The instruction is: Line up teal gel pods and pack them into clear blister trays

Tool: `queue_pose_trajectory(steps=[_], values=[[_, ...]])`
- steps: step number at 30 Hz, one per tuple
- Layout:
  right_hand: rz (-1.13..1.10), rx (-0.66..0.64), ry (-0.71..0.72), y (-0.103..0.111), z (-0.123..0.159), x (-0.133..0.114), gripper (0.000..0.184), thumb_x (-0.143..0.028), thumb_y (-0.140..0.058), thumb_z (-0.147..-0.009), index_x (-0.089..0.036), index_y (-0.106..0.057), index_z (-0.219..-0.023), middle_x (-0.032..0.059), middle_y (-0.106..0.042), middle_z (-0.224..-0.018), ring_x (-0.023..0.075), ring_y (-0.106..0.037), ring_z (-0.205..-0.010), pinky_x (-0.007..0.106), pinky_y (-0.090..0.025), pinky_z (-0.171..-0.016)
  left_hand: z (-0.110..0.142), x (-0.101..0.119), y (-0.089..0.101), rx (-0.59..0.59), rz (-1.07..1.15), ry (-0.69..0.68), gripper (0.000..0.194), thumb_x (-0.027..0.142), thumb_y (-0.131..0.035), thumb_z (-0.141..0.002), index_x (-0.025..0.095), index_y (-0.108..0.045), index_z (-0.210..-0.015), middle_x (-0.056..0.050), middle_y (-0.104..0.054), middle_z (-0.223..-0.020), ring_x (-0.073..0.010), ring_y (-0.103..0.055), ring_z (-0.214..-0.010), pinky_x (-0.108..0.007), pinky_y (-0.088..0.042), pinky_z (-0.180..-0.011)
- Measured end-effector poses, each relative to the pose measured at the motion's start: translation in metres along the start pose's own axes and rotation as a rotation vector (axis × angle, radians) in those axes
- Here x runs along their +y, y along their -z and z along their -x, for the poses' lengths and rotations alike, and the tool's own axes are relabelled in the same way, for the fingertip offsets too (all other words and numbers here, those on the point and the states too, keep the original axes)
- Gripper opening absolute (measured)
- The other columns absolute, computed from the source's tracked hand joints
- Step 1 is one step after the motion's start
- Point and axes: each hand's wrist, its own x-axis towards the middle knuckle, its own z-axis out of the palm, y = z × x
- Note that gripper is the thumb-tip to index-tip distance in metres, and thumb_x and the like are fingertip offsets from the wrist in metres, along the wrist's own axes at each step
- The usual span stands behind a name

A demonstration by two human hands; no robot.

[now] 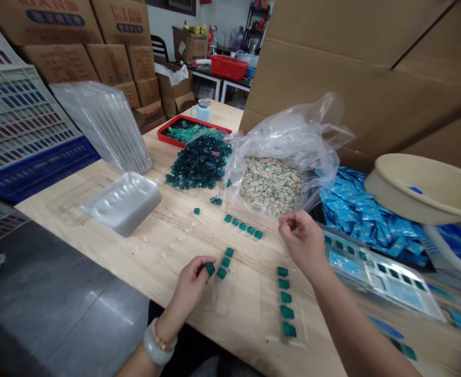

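Note:
My left hand (190,283) pinches a dark green, glossy block (210,269) between thumb and fingers. Just beyond it, three green blocks (225,260) sit in a row in a clear plastic tray (223,303). My right hand (301,242) is closed, fingertips together, at the near edge of a clear bag of small beige-and-green packets (271,180); whatever it may hold is hidden. Two more clear trays carry rows of several green blocks, a back row (243,226) and a right row (285,298). A loose green block (197,211) lies on the table.
A heap of dark green blocks (202,159) lies before a red-rimmed tray (167,137). Stacked clear trays (124,201) stand at left. Blue packets (366,209), a beige basin (422,201) and filled trays (398,280) line the right. A blue mug (203,112) stands behind.

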Motion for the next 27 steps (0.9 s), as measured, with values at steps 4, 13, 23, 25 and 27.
queue_pose_trajectory(steps=[4, 13, 23, 25, 27], values=[[-0.378, -0.053, -0.286, -0.005, 0.01, 0.012, 0.01, -0.025, -0.052, -0.07, -0.017, -0.05, -0.064, -0.0047, -0.042, -0.054, 0.0078, -0.037, -0.05, 0.021, -0.029, -0.049, -0.003, 0.01, -0.005, -0.045, 0.049, -0.003, 0.022, 0.03, -0.053, -0.065, 0.012, -0.058, -0.076, 0.003, -0.05, -0.051, -0.0093, -0.044, -0.048, -0.021, -0.035, -0.049], [-0.969, -0.127, -0.586, 0.017, 0.021, 0.018, 0.016, -0.029, -0.058, -0.066, -0.017, -0.048, -0.061, -0.0057, -0.041, -0.05, 0.0066, -0.037, -0.045, 0.022, -0.032, -0.049, -0.005, 0.043, -0.04, -0.166, 0.104, 0.01, 0.025, 0.038, -0.055, -0.065, 0.013, -0.055, -0.062, -0.001, -0.055, -0.055, -0.0097, -0.047, -0.05, -0.022, -0.037, -0.05], [-0.205, 0.371, -0.075, 0.143, -0.016, 0.016, 0.026, -0.02, -0.055, -0.071, -0.026, -0.054, -0.096, 0.0027, -0.053, -0.095, 0.0116, -0.051, -0.075, 0.03, -0.039, -0.072, -0.018, 0.079, -0.02, -0.118, -0.069, -0.171, 0.022, 0.032, -0.058, -0.065, 0.014, -0.06, -0.077, 0.003, -0.051, -0.054, -0.0086, -0.045, -0.053, -0.02, -0.036, -0.053], [-0.178, 0.064, -0.059, 0.116, 0.006, -0.005, 0.017, -0.022, -0.052, -0.076, -0.024, -0.058, -0.092, 0.0037, -0.057, -0.085, 0.0133, -0.052, -0.075, 0.03, -0.041, -0.069, -0.011, 0.076, -0.025, -0.25, -0.007, -0.087, 0.021, 0.032, -0.055, -0.068, 0.012, -0.059, -0.074, 0.002, -0.052, -0.055, -0.0078, -0.045, -0.052, -0.02, -0.036, -0.052], [-0.268, -0.304, 0.006, 0.067, 0.041, -0.023, 0.021, -0.021, -0.05, -0.077, -0.023, -0.057, -0.097, 0.0029, -0.058, -0.082, 0.0127, -0.054, -0.072, 0.029, -0.044, -0.066, -0.001, 0.067, -0.033, -0.372, 0.037, -0.009, 0.021, 0.032, -0.054, -0.07, 0.012, -0.057, -0.066, 0.002, -0.051, -0.053, -0.007, -0.044, -0.05, -0.019, -0.035, -0.052]])
